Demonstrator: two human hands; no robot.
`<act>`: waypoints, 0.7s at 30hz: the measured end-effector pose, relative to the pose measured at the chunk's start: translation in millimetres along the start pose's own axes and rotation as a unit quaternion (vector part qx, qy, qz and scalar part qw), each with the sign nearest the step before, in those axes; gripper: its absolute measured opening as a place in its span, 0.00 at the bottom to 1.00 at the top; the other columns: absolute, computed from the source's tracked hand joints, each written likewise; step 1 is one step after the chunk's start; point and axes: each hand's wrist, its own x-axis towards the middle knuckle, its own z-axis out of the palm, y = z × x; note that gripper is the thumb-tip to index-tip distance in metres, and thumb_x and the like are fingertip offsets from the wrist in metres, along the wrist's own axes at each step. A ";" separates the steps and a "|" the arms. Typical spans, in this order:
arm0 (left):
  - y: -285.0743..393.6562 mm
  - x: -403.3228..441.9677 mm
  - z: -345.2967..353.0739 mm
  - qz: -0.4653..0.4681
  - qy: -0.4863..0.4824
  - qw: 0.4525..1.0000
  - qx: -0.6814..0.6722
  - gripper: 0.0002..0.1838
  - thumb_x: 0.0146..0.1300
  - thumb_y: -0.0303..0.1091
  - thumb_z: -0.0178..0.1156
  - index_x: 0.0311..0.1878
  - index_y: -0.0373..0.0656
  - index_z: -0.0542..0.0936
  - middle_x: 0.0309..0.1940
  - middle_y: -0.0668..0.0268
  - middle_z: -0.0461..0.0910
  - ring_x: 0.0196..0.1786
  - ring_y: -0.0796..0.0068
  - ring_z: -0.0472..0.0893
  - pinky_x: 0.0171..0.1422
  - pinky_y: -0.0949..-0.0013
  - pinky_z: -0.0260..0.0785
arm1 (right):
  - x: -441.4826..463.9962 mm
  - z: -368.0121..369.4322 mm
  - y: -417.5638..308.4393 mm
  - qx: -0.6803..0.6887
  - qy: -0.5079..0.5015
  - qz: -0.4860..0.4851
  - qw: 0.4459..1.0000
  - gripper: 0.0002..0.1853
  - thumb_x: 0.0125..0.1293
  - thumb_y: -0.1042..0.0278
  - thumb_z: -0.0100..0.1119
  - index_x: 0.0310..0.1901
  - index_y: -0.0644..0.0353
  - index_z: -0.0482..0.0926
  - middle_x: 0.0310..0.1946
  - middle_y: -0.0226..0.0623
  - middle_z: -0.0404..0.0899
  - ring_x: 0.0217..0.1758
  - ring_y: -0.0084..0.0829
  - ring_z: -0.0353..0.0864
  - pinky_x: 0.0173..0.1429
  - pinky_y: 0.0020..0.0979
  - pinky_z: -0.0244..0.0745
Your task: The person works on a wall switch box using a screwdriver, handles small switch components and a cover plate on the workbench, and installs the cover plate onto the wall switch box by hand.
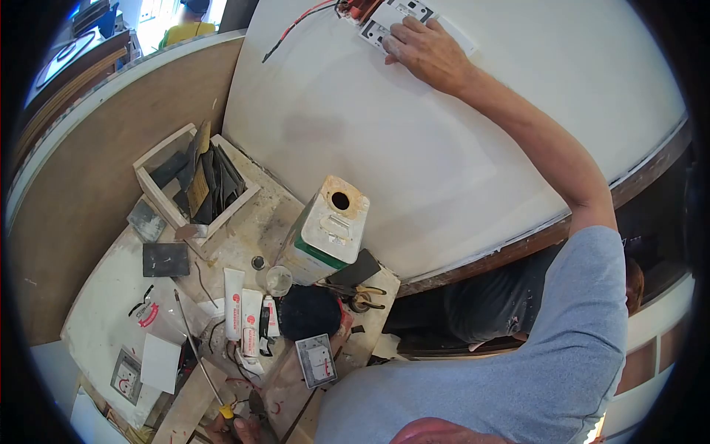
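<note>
High on the white panel (355,133), my right hand (429,55) is closed around the lower edge of a white electrical plate (409,10) with dark openings. Red and black wires (296,28) come out at the plate's left end. At the bottom edge, my left hand (248,429) grips a long screwdriver (201,360) by its yellow and dark handle. Its shaft points up over the cluttered bench. Only part of this hand shows. A grey sleeve covers my right upper arm.
A metal can (325,233) stands on the bench beside white tubes (233,303) and a dark round pad (310,312). Dark sheets fill a wooden box (166,203). Small electrical boxes (316,361) and pliers (366,297) lie nearby. Another person (188,29) is beyond the partition.
</note>
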 end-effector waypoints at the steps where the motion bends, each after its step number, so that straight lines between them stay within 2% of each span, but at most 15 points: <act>1: 0.2 -0.2 -0.7 0.000 0.001 1.000 0.001 0.16 0.74 0.36 0.70 0.54 0.38 0.76 0.37 0.67 0.78 0.37 0.74 0.76 0.44 0.67 0.72 | -0.2 0.6 1.0 -0.001 0.002 0.002 1.000 0.12 0.71 0.55 0.66 0.46 0.54 0.83 0.46 0.28 0.82 0.56 0.31 0.80 0.51 0.38 0.76; 3: 0.8 -1.7 -1.8 -0.001 0.003 1.000 0.001 0.16 0.74 0.36 0.70 0.54 0.38 0.76 0.37 0.67 0.78 0.37 0.74 0.76 0.44 0.67 0.73 | 0.0 3.6 1.1 -0.001 -0.016 -0.017 1.000 0.12 0.71 0.57 0.66 0.48 0.53 0.81 0.49 0.27 0.83 0.58 0.31 0.81 0.50 0.38 0.79; 7: 2.3 -0.9 -1.2 0.001 -0.004 1.000 0.003 0.16 0.74 0.36 0.70 0.54 0.38 0.77 0.37 0.67 0.78 0.37 0.74 0.76 0.44 0.67 0.73 | -3.9 1.5 -1.1 0.008 -0.058 -0.005 0.998 0.13 0.70 0.57 0.66 0.48 0.54 0.80 0.49 0.27 0.83 0.57 0.31 0.81 0.48 0.39 0.80; 10: 4.9 -2.9 -1.3 0.017 -0.010 1.000 0.003 0.16 0.74 0.36 0.70 0.54 0.38 0.77 0.37 0.67 0.78 0.37 0.74 0.76 0.45 0.67 0.73 | 1.0 1.2 1.4 0.031 -0.026 0.004 0.999 0.09 0.72 0.59 0.65 0.45 0.53 0.80 0.45 0.29 0.81 0.55 0.31 0.80 0.51 0.38 0.77; 13: 13.7 -7.3 -4.8 0.041 -0.007 0.999 0.024 0.16 0.74 0.36 0.70 0.54 0.38 0.77 0.37 0.66 0.78 0.37 0.73 0.77 0.45 0.67 0.73 | 1.8 9.1 0.3 0.025 -0.011 0.009 1.000 0.10 0.71 0.59 0.65 0.46 0.55 0.81 0.46 0.30 0.82 0.55 0.33 0.81 0.52 0.38 0.78; 15: 27.1 -9.6 -5.7 0.070 -0.002 0.996 0.052 0.16 0.74 0.36 0.70 0.54 0.38 0.77 0.37 0.66 0.78 0.37 0.73 0.77 0.45 0.67 0.73 | 0.0 11.8 4.0 0.028 -0.006 0.002 1.000 0.16 0.69 0.54 0.68 0.49 0.54 0.80 0.49 0.28 0.83 0.59 0.32 0.81 0.52 0.39 0.80; 17: 26.4 -13.1 3.5 0.063 -0.006 0.997 -0.052 0.15 0.74 0.36 0.70 0.53 0.37 0.78 0.38 0.65 0.79 0.39 0.72 0.78 0.47 0.65 0.74 | -2.5 9.7 2.4 0.041 -0.015 0.013 0.999 0.16 0.68 0.55 0.69 0.48 0.56 0.80 0.48 0.30 0.83 0.58 0.34 0.81 0.54 0.39 0.80; 18: 22.5 -15.6 8.6 0.054 -0.009 0.985 -0.161 0.14 0.73 0.36 0.71 0.51 0.37 0.79 0.38 0.64 0.80 0.41 0.71 0.79 0.49 0.63 0.75 | 1.5 7.5 3.0 0.051 -0.024 0.019 0.998 0.16 0.68 0.55 0.69 0.47 0.57 0.81 0.48 0.31 0.83 0.58 0.36 0.81 0.55 0.39 0.80; 19: 10.3 -19.0 3.5 0.056 -0.003 0.985 -0.161 0.14 0.73 0.36 0.71 0.51 0.37 0.79 0.38 0.64 0.80 0.41 0.71 0.79 0.49 0.63 0.75 | 5.9 8.7 9.3 0.052 -0.018 0.018 0.998 0.16 0.68 0.55 0.69 0.47 0.57 0.81 0.48 0.31 0.83 0.58 0.36 0.81 0.55 0.39 0.80; 21: -16.3 -29.4 -16.8 -0.003 -0.013 1.000 -0.003 0.12 0.73 0.36 0.71 0.48 0.38 0.80 0.41 0.62 0.83 0.43 0.71 0.80 0.49 0.62 0.76 | 14.1 11.7 21.6 0.162 -0.068 0.015 0.984 0.14 0.69 0.59 0.68 0.45 0.61 0.81 0.46 0.36 0.84 0.53 0.42 0.82 0.54 0.41 0.79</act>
